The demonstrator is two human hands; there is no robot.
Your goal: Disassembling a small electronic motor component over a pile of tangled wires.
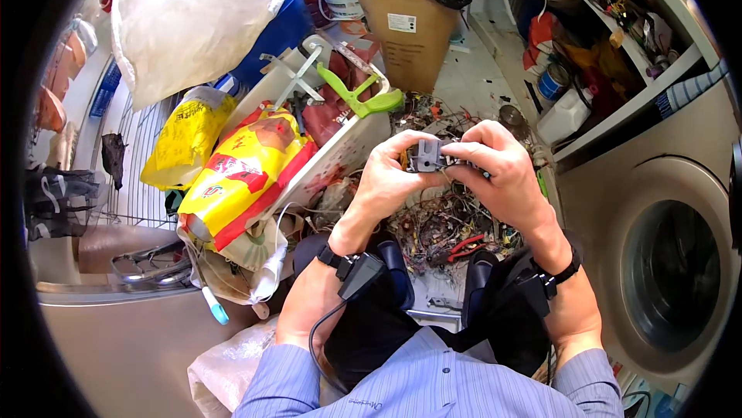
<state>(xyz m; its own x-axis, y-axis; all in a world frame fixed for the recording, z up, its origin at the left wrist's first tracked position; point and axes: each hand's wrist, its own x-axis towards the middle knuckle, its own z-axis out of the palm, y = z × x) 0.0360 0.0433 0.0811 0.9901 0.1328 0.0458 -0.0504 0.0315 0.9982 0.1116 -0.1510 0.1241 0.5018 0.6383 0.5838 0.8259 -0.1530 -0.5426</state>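
Between my hands, above the floor, is a small grey boxy part (427,157) with a round hole in its face. My left hand (382,186) grips its left side between thumb and fingers. On its right side, my right hand (502,178) has thumb and fingertips pinched at the edge; what exactly lies between those fingertips is too small to make out. Underneath lies a heap of loose wires and small scrap pieces (429,225). A pair of red-handled pliers (466,248) rests on the heap near my right foot.
At left stands a white bin (328,163) with yellow-and-red bags (251,167) and a green-handled tool (359,97). A cardboard box (406,39) stands ahead. To the right are a washing machine (610,256) and a shelf holding a white jug (564,118).
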